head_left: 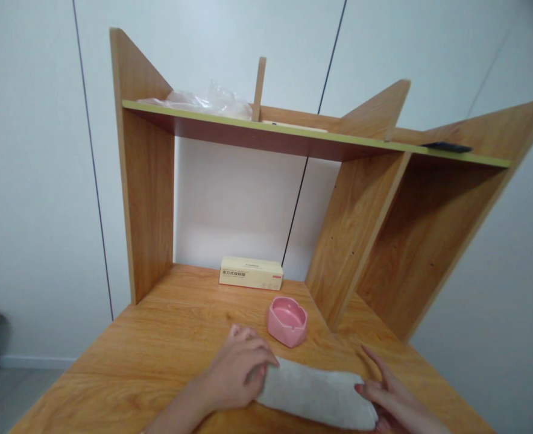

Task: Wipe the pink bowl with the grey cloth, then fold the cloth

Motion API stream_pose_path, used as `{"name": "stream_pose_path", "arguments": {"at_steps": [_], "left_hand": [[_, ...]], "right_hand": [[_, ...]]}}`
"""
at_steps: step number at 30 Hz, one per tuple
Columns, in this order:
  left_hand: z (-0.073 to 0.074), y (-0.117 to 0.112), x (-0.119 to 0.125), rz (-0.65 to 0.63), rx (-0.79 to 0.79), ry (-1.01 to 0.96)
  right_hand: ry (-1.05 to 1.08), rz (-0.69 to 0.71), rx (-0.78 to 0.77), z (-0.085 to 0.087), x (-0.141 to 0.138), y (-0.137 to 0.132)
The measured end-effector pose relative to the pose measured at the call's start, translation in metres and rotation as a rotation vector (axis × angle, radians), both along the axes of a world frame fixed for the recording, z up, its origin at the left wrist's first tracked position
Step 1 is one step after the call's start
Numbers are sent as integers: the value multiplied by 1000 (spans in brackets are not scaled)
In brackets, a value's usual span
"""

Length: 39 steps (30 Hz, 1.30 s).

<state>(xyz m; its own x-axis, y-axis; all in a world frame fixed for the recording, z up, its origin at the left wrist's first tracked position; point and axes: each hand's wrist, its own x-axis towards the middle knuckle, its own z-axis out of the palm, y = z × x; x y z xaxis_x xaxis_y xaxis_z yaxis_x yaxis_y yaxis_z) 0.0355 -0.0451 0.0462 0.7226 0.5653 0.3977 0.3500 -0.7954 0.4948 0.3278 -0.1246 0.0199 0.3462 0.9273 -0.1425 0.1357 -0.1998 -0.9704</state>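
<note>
A folded grey cloth [314, 392] lies lengthwise near the front of the wooden desk. My left hand [242, 371] pinches its left end between thumb and curled fingers. At the opposite end, my right hand [388, 395] grips the cloth with the thumb on top; one finger points outward, and the fingers beneath are partly hidden. Just behind the cloth sits a pink faceted ashtray [287, 322] with notches in its rim, apart from both hands.
A long cream box [251, 273] with printed lettering stands at the back of the desk [158, 349]. Wooden shelf uprights [149, 199] rise on both sides. On the upper shelf [230, 123] lie a clear plastic bag [207, 101] and a flat dark item [446, 146].
</note>
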Motion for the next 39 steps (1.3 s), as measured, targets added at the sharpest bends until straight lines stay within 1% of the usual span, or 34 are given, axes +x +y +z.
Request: {"name": "stream_pose_path", "arguments": {"at_steps": [2, 4, 6, 8, 10, 12, 14, 15, 16, 18, 20, 23, 25, 26, 28, 30, 32, 34, 36, 37, 39], "left_hand": [[-2, -10, 5, -65, 19, 38], [-6, -15, 9, -91, 25, 55], [-9, -15, 11, -93, 22, 61], [-10, -11, 9, -59, 16, 53], [-10, -3, 6, 43, 3, 15], [-12, 10, 1, 209, -40, -75], [-18, 24, -4, 343, -126, -229], [-22, 31, -6, 379, -187, -335], [-27, 37, -8, 386, -259, -452], [-34, 46, -10, 380, -387, -661], [-39, 50, -11, 381, -447, -770], [-41, 53, -13, 406, -441, -796], [-40, 53, -14, 421, -426, -802], [-39, 54, -14, 426, -419, -802], [-38, 53, -15, 431, -402, -797], [-36, 51, -15, 435, -389, -792], [-33, 47, -15, 442, -353, -772], [-29, 42, -15, 441, -267, -705], [-25, 36, -14, 422, -159, -603], [-24, 34, -14, 405, -114, -553], [-23, 30, -14, 362, -66, -475]], "right_hand": [[-8, 8, 6, 6, -3, 1], [-51, 4, 12, 14, -6, 3], [-126, -1, 23, 23, -10, 8], [-211, 8, 63, 33, -16, 16], [-307, 41, 132, 45, -27, 25], [-433, 84, 188, 58, -44, 35], [-587, 97, 229, 68, -70, 45], [-670, 108, 241, 72, -86, 49], [-751, 105, 246, 74, -103, 53], [-862, 169, 269, 74, -137, 59], [-924, 271, 181, 68, -169, 64], [-926, 437, 90, 53, -204, 67], [-881, 502, 97, 44, -215, 67], [-857, 507, 118, 42, -216, 66], [-834, 457, 174, 43, -207, 65], [-861, 358, 209, 49, -186, 65], [-901, 292, 203, 54, -156, 66], [-923, 277, 106, 53, -124, 67], [-928, 297, -32, 45, -98, 66], [-877, 331, -74, 39, -88, 65], [-718, 443, -135, 25, -76, 64]]}}
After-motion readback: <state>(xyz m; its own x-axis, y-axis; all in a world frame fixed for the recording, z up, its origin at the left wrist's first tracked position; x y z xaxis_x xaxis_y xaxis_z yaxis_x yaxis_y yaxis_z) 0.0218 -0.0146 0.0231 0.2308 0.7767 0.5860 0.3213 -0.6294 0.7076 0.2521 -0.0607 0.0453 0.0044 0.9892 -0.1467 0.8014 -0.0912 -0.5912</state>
